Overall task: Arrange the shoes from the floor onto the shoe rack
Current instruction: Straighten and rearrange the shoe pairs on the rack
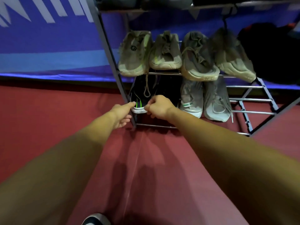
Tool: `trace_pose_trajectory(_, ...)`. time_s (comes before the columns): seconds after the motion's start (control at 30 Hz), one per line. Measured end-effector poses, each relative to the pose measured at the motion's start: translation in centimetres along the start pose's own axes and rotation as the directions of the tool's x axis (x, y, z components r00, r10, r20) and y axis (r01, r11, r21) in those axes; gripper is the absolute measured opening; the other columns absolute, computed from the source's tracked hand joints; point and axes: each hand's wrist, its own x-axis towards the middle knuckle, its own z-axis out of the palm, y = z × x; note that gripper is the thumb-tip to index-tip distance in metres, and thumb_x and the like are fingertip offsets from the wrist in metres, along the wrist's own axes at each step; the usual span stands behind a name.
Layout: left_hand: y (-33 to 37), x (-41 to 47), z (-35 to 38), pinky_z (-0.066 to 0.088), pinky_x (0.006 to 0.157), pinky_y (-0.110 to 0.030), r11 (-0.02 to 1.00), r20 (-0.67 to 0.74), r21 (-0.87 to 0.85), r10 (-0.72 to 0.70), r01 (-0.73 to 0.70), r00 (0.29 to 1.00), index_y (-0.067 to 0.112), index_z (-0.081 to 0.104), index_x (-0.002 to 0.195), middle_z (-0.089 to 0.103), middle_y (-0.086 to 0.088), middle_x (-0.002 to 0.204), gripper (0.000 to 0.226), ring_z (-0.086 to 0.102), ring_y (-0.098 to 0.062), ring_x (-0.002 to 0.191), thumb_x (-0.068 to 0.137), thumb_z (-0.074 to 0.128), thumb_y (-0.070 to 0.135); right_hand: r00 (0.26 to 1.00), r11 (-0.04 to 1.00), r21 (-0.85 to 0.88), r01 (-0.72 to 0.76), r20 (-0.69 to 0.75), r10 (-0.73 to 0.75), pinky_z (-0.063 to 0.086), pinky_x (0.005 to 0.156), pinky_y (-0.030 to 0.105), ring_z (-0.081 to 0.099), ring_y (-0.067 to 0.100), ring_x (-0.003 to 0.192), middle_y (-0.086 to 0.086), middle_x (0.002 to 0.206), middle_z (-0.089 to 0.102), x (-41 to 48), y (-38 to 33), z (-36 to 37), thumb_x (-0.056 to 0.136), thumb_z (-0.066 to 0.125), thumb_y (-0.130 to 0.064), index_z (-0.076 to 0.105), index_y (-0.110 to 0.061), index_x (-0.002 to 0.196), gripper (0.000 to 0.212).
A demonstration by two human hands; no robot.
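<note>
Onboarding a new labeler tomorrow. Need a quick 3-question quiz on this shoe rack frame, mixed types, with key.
1. True or false: the left hand and the right hand both touch the toe of the black shoe.
2. How many shoes stand on the middle shelf of the shoe rack? A two, B four, C six.
3. Fill in: the black shoe sits on the ___ shelf, left of the two light grey shoes.

Key: 1 true; 2 B; 3 bottom.
</note>
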Motion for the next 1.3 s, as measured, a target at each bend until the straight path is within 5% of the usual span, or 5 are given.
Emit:
trace_pose_trajectory(0.43,0.2,-1.7,1.4,0.025,0.043,-0.020,0.812,0.035,-0.584,0.012,0.010,0.999,0.017,0.042,0.073,0.036,0.000,0.062,0.012,0.030,-0.013,0.050,0.081,0.044,0.025,0.999,0.994,0.103,0.049,0.010,-0.051,0.049,0.062,0.024,0.075,0.023,0.074,0.005,0.091,0.071,-4.5,1.0,-2.9,0.090,0.067,-0.029,0.058,-0.017,0.126,0.038)
trace_pose_trajectory(0.63,-3.0,-2.8,-0.2,0.017,0.038,-0.016,0.833,-0.057,-0.547,0.059,-0.081,0.997,0.023,0.036,0.064,0.033,0.008,0.044,0.012,0.022,-0.010,0.035,0.076,0.038,0.024,0.998,0.936,0.347,-0.054,-0.013,0.062,0.042,0.051,0.021,0.066,0.020,0.071,0.014,0.111,0.072,-7.4,2.5,-5.7,0.095,0.065,-0.030,0.055,-0.010,0.130,0.042)
trace_pose_trajectory(0.8,-4.2,-3.9,-2.0,0.015,0.044,-0.020,0.877,0.067,-0.472,0.135,-0.088,0.989,0.023,0.038,0.067,0.034,0.003,0.061,0.014,0.024,-0.013,0.046,0.054,0.044,0.026,0.975,0.719,0.688,-0.097,-0.080,0.208,0.039,0.047,0.018,0.062,0.017,0.064,0.017,0.106,0.072,-8.4,3.4,-6.9,0.095,0.062,-0.044,0.061,-0.015,0.101,0.030)
trace_pose_trajectory(1.13,-3.4,-5.2,-1.6,0.032,0.037,-0.015,0.825,0.212,-0.564,0.176,-0.027,0.961,0.016,0.068,0.054,0.056,0.001,0.060,0.029,0.047,-0.016,0.042,0.057,0.039,0.021,0.917,0.687,0.727,-0.013,-0.265,0.298,0.043,0.055,0.029,0.058,0.016,0.055,0.004,0.077,0.067,-7.7,1.8,-6.3,0.083,0.064,-0.052,0.058,-0.013,0.102,0.043)
trace_pose_trajectory(1.3,-2.8,-3.3,-1.5,0.034,0.053,-0.025,0.795,0.171,-0.602,0.221,-0.076,0.960,0.020,0.062,0.081,0.051,0.001,0.078,0.024,0.048,-0.014,0.059,0.075,0.050,0.040,0.886,0.612,0.789,-0.044,-0.252,0.389,0.050,0.064,0.040,0.067,0.030,0.071,0.014,0.086,0.074,-7.6,2.6,-6.9,0.057,0.062,-0.043,0.062,-0.007,0.096,0.054)
